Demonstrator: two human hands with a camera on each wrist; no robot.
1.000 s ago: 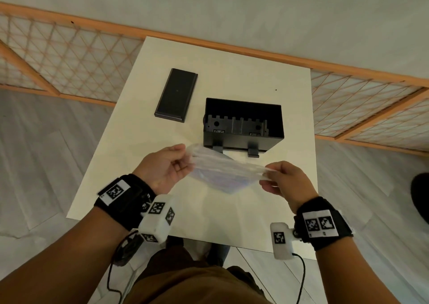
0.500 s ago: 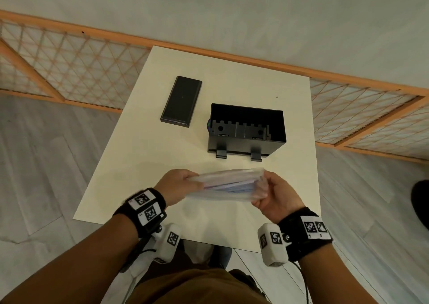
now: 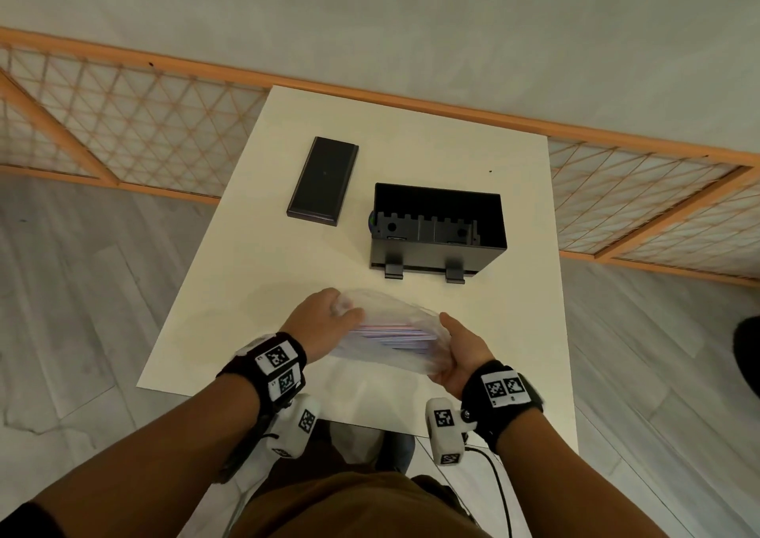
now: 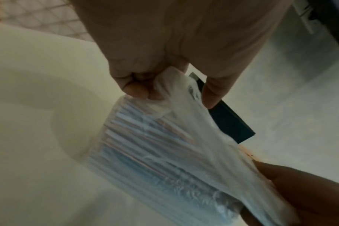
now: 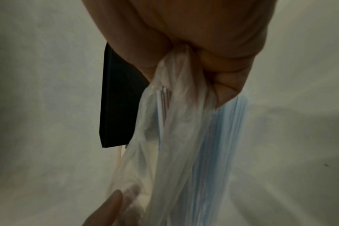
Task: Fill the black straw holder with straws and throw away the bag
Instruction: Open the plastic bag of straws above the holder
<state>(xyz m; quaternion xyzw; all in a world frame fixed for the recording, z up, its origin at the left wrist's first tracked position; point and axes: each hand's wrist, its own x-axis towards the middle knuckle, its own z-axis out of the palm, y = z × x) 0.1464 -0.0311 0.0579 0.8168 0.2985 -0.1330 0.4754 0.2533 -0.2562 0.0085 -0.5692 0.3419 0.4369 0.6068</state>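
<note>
Mostly blurred, left hand (image 3: 325, 318) and right hand (image 3: 459, 352) gripping bag (image 3: 395, 342), straws (image 4: 145, 146) indistinct.

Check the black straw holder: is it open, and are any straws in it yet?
Open and empty: the black rectangular straw holder has no lid on, and its inside is bare. The striped straws are inside the clear plastic bag.

A clear, milky plastic bag (image 3: 392, 334) holds thin straws (image 3: 397, 337) striped blue, white and red-orange; the open rectangular straw holder (image 3: 438, 231) and the flat lid (image 3: 323, 181) are plain black, the smooth table (image 3: 411, 134) cream-white, and the wristbands (image 3: 273, 367) black with black-and-white square markers
</note>
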